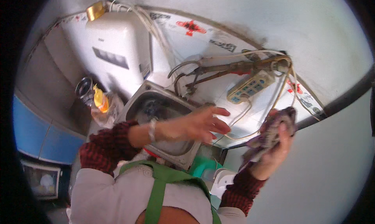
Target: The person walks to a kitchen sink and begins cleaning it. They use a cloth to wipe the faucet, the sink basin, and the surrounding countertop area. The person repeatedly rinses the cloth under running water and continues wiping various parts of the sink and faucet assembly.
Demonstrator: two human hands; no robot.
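My left hand [202, 124] reaches over the stainless steel sink [192, 158] with its fingers apart and nothing in them. A pale bracelet [152, 130] circles that wrist. Off to the right, my right hand [278, 153] grips a crumpled purple and grey cloth [278, 130], which hangs down toward the wrist. The cloth is apart from the sink and near the wall. Part of the sink basin is hidden by my left forearm, and blur softens both hands.
A power strip [250, 87] with a plugged-in cord is on the tiled wall, below pipes [228, 67] and loose cables. A white water heater [117, 45] is at the upper left. Left of the sink stand a yellow bottle [101, 99] and a plastic bag [110, 112].
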